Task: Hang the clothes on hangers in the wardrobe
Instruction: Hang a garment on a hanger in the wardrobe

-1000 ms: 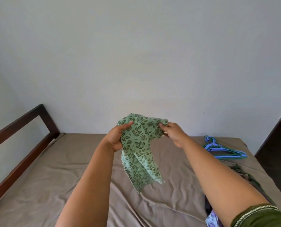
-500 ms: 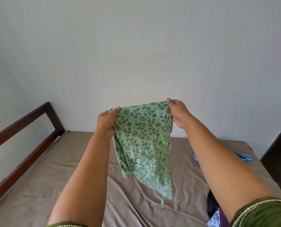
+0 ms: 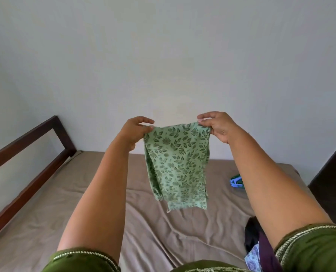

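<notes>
both hands, left hand [image 3: 132,132] and right hand [image 3: 218,126], each have a pinching grip on a top corner of the green cloth [image 3: 178,163], hanging above the bed [image 3: 45,213]. keep the edge taut and level; hangers [image 3: 236,182] lie below the right grip.

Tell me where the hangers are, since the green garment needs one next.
In the head view, the hangers lie on the bed at its far right, partly hidden behind the right forearm, right of the held green garment.
</notes>
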{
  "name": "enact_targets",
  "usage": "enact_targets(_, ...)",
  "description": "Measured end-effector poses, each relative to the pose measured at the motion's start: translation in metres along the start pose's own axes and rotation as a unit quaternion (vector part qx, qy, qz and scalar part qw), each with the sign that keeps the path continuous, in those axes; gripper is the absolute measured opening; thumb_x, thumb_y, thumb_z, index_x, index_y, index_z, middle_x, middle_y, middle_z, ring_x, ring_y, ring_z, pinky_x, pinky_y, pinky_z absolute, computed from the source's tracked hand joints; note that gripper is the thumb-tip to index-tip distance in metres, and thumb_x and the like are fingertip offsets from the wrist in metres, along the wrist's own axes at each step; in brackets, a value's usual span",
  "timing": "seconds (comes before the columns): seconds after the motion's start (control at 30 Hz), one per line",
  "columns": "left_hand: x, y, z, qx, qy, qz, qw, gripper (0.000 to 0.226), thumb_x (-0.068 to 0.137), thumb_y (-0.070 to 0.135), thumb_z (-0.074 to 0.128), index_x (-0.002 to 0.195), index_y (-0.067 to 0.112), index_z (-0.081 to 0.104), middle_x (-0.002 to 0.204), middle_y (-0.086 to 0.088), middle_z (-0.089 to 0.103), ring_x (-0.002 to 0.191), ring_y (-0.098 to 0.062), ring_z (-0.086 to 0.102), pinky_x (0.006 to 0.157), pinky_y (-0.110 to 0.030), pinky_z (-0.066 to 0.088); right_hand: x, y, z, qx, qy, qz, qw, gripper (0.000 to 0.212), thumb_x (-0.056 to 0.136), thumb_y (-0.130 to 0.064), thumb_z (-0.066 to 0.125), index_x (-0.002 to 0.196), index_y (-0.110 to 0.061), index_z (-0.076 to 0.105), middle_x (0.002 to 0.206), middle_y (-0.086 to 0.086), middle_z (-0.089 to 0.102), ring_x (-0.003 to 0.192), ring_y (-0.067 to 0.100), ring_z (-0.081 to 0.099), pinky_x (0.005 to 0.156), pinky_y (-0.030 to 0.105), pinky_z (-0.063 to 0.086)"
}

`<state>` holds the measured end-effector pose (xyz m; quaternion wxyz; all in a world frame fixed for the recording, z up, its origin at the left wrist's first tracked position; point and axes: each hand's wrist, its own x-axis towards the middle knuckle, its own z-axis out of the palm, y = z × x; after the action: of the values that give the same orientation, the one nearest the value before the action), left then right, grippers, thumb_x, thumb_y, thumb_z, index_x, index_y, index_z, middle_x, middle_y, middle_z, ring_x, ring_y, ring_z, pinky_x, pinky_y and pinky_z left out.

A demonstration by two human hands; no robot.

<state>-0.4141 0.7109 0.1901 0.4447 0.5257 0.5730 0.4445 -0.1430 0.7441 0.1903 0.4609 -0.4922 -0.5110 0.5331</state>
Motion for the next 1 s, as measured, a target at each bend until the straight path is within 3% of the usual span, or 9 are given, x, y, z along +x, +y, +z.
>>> enact_targets(0.1, -0.002, 0.003, 0.001, -0.078, 0.022, 0.026, 0.996, 0.018, 0.094, 0.007, 0.059, 0.109, 0.012, 0.067, 0.098, -0.005, 0.066, 0.092, -0.018, 0.063, 0.068, -0.023, 0.055, -0.001, -0.003, -0.004, 0.076, -0.008, -0.004, 0.997, 0.017, 0.086, 0.0, 0.064, 0.097, -0.012, 0.067, 0.091, 0.005, 0.068, 0.091, 0.02, 0.064, 0.072, 0.031, 0.054)
enact_targets(0.2, -0.003, 0.004, 0.005, -0.172, -0.012, 0.036, 0.984, 0.051, 0.082, -0.007, 0.069, 0.129, 0.007, 0.054, 0.11, -0.006, 0.061, 0.097, -0.02, 0.065, 0.076, -0.027, 0.057, 0.0, -0.005, -0.006, 0.06, -0.069, -0.013, 0.996, 0.052, 0.075, -0.002, 0.073, 0.123, -0.02, 0.061, 0.133, 0.009, 0.055, 0.124, 0.025, 0.05, 0.103, 0.049, 0.039)
enact_targets(0.33, 0.001, 0.005, 0.01, 0.11, 0.03, 0.077, 0.991, 0.068, 0.071, -0.007, 0.078, 0.133, 0.004, 0.053, 0.12, -0.008, 0.059, 0.1, -0.021, 0.062, 0.082, -0.029, 0.055, 0.001, -0.008, 0.0, -0.127, -0.057, -0.03, 0.99, 0.091, 0.069, 0.008, 0.077, 0.146, -0.014, 0.035, 0.154, 0.009, 0.027, 0.138, 0.03, 0.033, 0.114, 0.046, 0.024)
enact_targets(0.4, 0.002, 0.009, 0.009, 0.251, 0.058, 0.117, 0.959, 0.044, 0.075, 0.006, 0.079, 0.117, 0.006, 0.066, 0.106, -0.007, 0.066, 0.097, -0.023, 0.061, 0.082, -0.033, 0.052, 0.003, -0.005, 0.002, -0.262, -0.03, -0.05, 0.963, 0.083, 0.067, 0.003, 0.081, 0.14, -0.017, 0.046, 0.146, 0.008, 0.04, 0.133, 0.028, 0.041, 0.11, 0.039, 0.035)
enact_targets(0.57, 0.002, 0.01, 0.008, 0.308, 0.049, 0.13, 0.941, 0.019, 0.087, 0.027, 0.07, 0.095, 0.01, 0.067, 0.08, 0.0, 0.059, 0.069, -0.015, 0.049, 0.056, -0.026, 0.039, 0.004, -0.003, 0.003, -0.362, 0.01, -0.113, 0.925, 0.032, 0.086, -0.023, 0.071, 0.116, -0.014, 0.067, 0.112, 0.006, 0.065, 0.105, 0.023, 0.059, 0.086, 0.029, 0.045)
enact_targets(0.67, 0.002, 0.007, 0.011, 0.226, 0.077, 0.13, 0.962, 0.012, 0.089, 0.024, 0.067, 0.097, 0.015, 0.064, 0.083, 0.004, 0.059, 0.072, -0.013, 0.054, 0.055, -0.024, 0.042, 0.005, -0.004, 0.004, -0.343, 0.017, -0.109, 0.933, 0.032, 0.086, -0.027, 0.07, 0.117, -0.018, 0.066, 0.122, 0.005, 0.061, 0.112, 0.022, 0.055, 0.09, 0.03, 0.042)
enact_targets(0.77, 0.002, 0.005, 0.008, 0.149, 0.078, 0.111, 0.979, 0.009, 0.083, 0.016, 0.075, 0.088, 0.016, 0.068, 0.089, -0.004, 0.068, 0.086, -0.024, 0.064, 0.074, -0.038, 0.057, 0.006, -0.002, 0.003, -0.271, 0.018, -0.087, 0.959, 0.038, 0.078, -0.018, 0.078, 0.114, -0.025, 0.068, 0.13, 0.005, 0.055, 0.119, 0.02, 0.051, 0.093, 0.029, 0.042)
enact_targets(0.87, 0.003, 0.005, 0.004, 0.247, 0.089, 0.144, 0.954, 0.015, 0.08, 0.019, 0.078, 0.091, 0.012, 0.071, 0.079, 0.002, 0.062, 0.072, -0.015, 0.056, 0.065, -0.03, 0.05, 0.004, 0.002, 0.001, -0.241, 0.028, -0.084, 0.966, 0.032, 0.078, -0.012, 0.078, 0.109, -0.019, 0.07, 0.116, 0.006, 0.064, 0.11, 0.022, 0.06, 0.083, 0.023, 0.047)
enact_targets(1.0, 0.005, 0.008, 0.007, 0.377, 0.106, 0.175, 0.903, 0.028, 0.086, 0.033, 0.071, 0.091, 0.006, 0.069, 0.076, -0.002, 0.055, 0.076, -0.019, 0.049, 0.064, -0.027, 0.037, -0.001, 0.001, 0.001, -0.385, 0.056, -0.114, 0.914, 0.029, 0.092, -0.029, 0.063, 0.111, -0.007, 0.066, 0.098, 0.007, 0.063, 0.087, 0.02, 0.056, 0.073, 0.024, 0.039)
